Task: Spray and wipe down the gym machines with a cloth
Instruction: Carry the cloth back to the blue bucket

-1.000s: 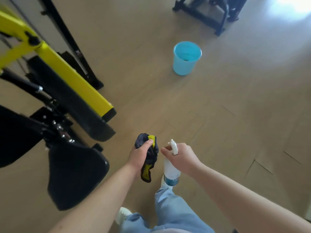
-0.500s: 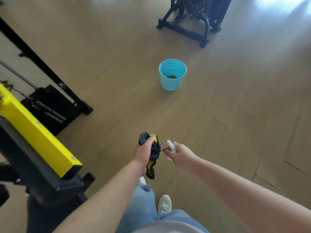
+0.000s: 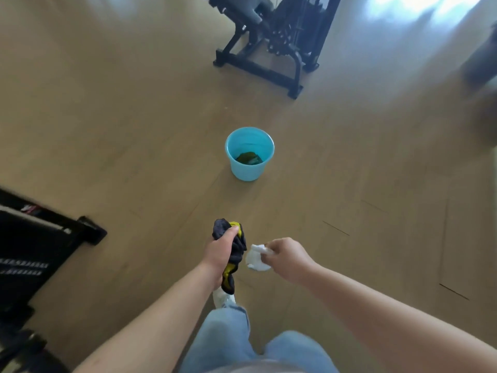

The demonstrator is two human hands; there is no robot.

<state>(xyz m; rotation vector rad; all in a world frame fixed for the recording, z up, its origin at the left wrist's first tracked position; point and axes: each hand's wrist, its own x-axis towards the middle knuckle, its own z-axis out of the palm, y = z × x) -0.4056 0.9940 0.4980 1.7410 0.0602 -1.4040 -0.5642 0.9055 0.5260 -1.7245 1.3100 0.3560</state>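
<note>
My left hand [image 3: 219,251] grips a bunched dark grey and yellow cloth [image 3: 234,254] that hangs down below the fist. Beside it, my right hand [image 3: 287,258] holds the white spray bottle [image 3: 256,258] by its head; only the white top shows, the body is hidden. Both hands are held low over the wooden floor, a little apart. A black gym machine [image 3: 271,41] stands at the far top of the view. Part of another black machine [image 3: 35,254] sits at the left edge.
A light blue bucket [image 3: 250,168] with something dark green in its bottom stands on the floor ahead of my hands. My legs in blue jeans and a white shoe [image 3: 223,298] show below. Bare wooden floor lies between me and the far machine.
The view has swung away from the yellow and black machine, which left the frame. The bucket and far black machine now appear closer. Both hands keep their hold on cloth and bottle.
</note>
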